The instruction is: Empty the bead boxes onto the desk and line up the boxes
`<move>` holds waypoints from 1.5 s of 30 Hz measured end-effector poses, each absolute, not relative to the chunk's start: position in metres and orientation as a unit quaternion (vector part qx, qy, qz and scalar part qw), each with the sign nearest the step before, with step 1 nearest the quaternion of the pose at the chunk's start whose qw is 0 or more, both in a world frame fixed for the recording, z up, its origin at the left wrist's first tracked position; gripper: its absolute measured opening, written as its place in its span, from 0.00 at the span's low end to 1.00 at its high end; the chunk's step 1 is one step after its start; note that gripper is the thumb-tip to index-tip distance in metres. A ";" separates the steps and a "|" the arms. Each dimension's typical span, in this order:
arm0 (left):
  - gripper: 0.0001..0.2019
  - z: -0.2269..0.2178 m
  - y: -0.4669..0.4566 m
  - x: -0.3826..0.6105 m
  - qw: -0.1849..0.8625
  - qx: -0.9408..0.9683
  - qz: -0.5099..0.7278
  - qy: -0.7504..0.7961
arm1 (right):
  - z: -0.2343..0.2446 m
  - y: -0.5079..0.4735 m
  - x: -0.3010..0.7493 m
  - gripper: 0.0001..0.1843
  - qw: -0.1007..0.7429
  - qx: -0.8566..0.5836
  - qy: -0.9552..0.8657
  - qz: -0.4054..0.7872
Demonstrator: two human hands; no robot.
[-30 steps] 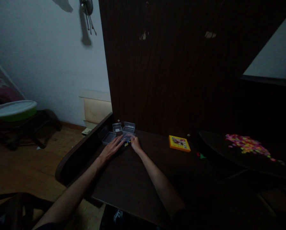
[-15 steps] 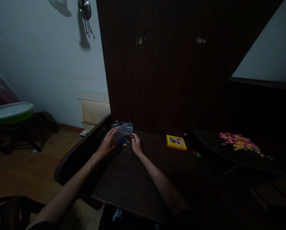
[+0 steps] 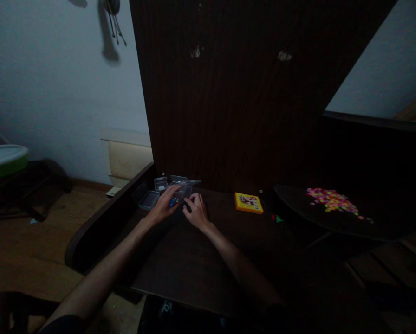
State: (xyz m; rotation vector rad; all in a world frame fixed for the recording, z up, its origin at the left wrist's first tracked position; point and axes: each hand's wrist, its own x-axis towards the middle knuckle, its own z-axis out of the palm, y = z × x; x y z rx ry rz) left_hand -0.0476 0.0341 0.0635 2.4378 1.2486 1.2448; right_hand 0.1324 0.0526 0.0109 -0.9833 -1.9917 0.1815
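Both my hands meet at the far left of a dark wooden desk [image 3: 194, 269]. My left hand [image 3: 164, 205] has its fingers curled over a small clear plastic box [image 3: 180, 192] with small blue and yellow pieces by it. My right hand [image 3: 196, 211] is curled beside the same box, fingers bent and touching it from the right. Other small clear boxes [image 3: 148, 199] lie open just left of and behind my hands. The light is dim, and the exact grip is hard to make out.
A yellow card box [image 3: 249, 202] lies on the desk to the right. A dark round tray [image 3: 298, 208] at the right carries a heap of pink and yellow small pieces [image 3: 329, 199]. A tall dark panel [image 3: 229, 93] stands behind. A green-rimmed basin [image 3: 2, 160] sits at the far left.
The lifted clear box came back down onto the desk. Both hands closed in around it, the right one curling its fingers. The view shifted right.
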 end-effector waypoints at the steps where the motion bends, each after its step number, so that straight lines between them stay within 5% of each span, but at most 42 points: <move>1: 0.28 0.064 0.033 -0.049 0.060 0.812 0.406 0.416 | 0.009 0.053 0.130 0.16 0.439 -0.390 -0.805 0.079; 18: 0.32 0.033 0.032 -0.105 0.004 0.812 0.361 0.459 | -0.010 0.073 0.080 0.15 0.443 -0.359 -0.802 0.178; 32: 0.32 0.027 0.049 -0.036 0.229 0.721 0.502 0.418 | 0.012 0.055 0.137 0.17 0.300 -0.372 -0.878 -0.024; 45: 0.31 -0.002 0.041 -0.045 -0.015 0.761 0.288 0.581 | 0.008 0.074 0.170 0.20 0.223 -0.486 -0.844 -0.039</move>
